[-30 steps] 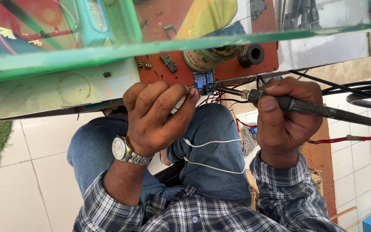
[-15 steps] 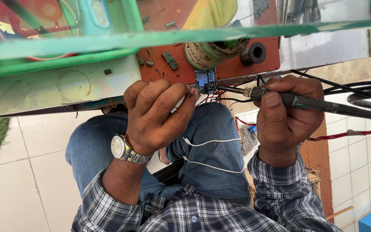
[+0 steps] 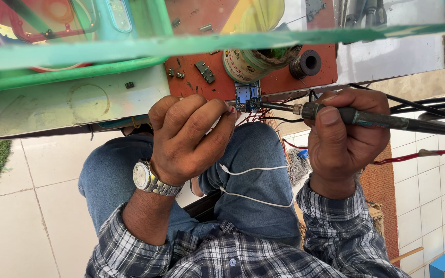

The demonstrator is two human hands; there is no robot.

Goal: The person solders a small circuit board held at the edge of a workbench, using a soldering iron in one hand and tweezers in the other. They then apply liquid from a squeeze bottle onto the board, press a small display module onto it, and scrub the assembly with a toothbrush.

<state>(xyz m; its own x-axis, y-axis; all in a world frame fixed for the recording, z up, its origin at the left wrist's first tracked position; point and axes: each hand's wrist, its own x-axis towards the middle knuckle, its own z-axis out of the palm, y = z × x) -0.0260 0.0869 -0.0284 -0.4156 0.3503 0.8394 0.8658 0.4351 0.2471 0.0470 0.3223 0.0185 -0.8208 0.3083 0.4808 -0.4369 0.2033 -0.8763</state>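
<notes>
Barely shifted, right hand presses soldering iron to blue circuit board.

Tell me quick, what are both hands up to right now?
Left hand pinching thin wires at small blue circuit board. Right hand gripping soldering iron, tip at the board. Metal can and black ring sit just behind; nothing blocking.

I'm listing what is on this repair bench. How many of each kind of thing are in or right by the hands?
Soldering iron, in the right hand: 1
Small blue circuit board, at the left hand fingers: 1
Tin can: 1
Black ring-shaped part: 1
Wristwatch: 1
Total: 5
</notes>
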